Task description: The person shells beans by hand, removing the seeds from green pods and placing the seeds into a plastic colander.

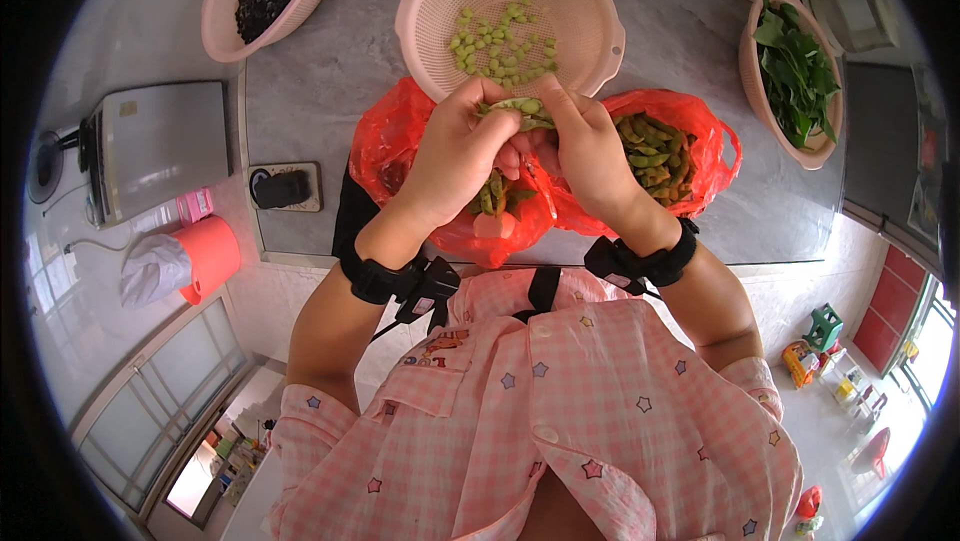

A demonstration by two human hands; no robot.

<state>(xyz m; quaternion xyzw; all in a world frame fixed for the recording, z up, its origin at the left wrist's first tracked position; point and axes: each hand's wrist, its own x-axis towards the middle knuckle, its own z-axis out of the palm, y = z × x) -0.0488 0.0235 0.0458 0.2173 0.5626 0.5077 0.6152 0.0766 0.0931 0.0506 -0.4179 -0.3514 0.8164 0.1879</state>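
Note:
My left hand (459, 147) and my right hand (589, 143) hold a split green bean pod (525, 112) between their fingers, with a pale bean showing in it. Just beyond them stands a pink plastic colander (424, 31) with many shelled green beans (495, 42) on its bottom. Under my left hand lies a red plastic bag (382, 137) with some pods and scraps in it, partly hidden by the hand. At my right hand another red plastic bag (705, 117) lies open, full of green and brownish bean pods (651, 155).
A pink basket (219, 16) of small black items stands far left on the grey countertop (315, 91). At the far right is a basket (752, 83) of green leaves (796, 76). A black object (281, 189) rests on a small board near the left edge.

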